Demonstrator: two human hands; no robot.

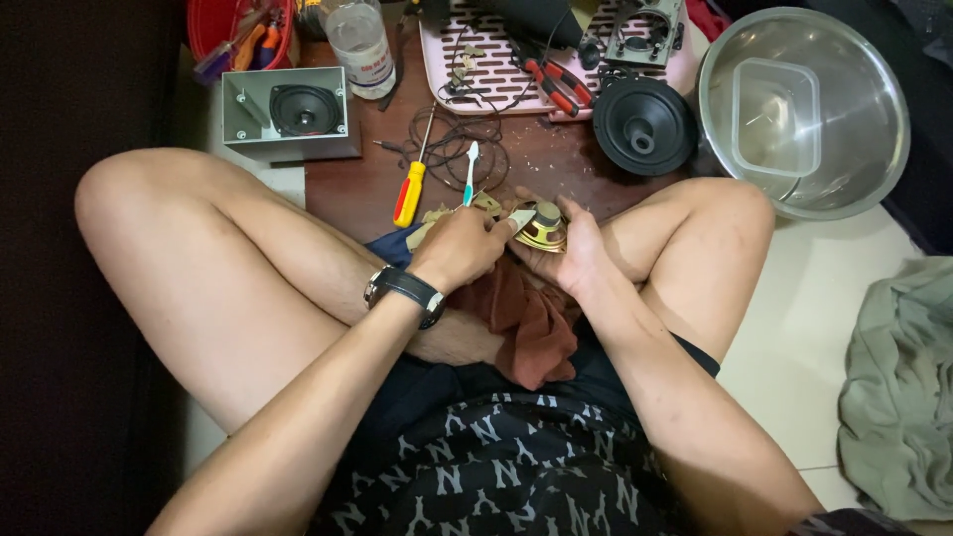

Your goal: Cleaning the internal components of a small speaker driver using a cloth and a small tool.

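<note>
Head view looks down on a person sitting cross-legged, both hands meeting over the lap at the near edge of a dark wooden surface [556, 169]. The right hand [566, 243] cups a small brass-coloured speaker frame [544, 230] from below, fingers curled around its rim. The left hand [459, 246], a black wristwatch [405, 290] on its wrist, has its fingers closed on a small pale blade-like tool [520, 217] whose tip touches the frame's centre. A reddish-brown cloth [531, 323] lies in the lap just under the hands.

Risk, as it looks: the tip could skid off the metal and jab the cupping palm, since the frame rests on nothing firm. Loosened bits could also drop into the cloth and get lost.

Room is tight. Both knees hem the hands in. Just ahead lie a yellow-and-red screwdriver [409, 192], a toothbrush [471, 171] and tangled black wires [462, 139]; a black speaker cone [643, 125] and a steel bowl [874, 109] crowd the right, a grey speaker box [290, 111] the left.
</note>
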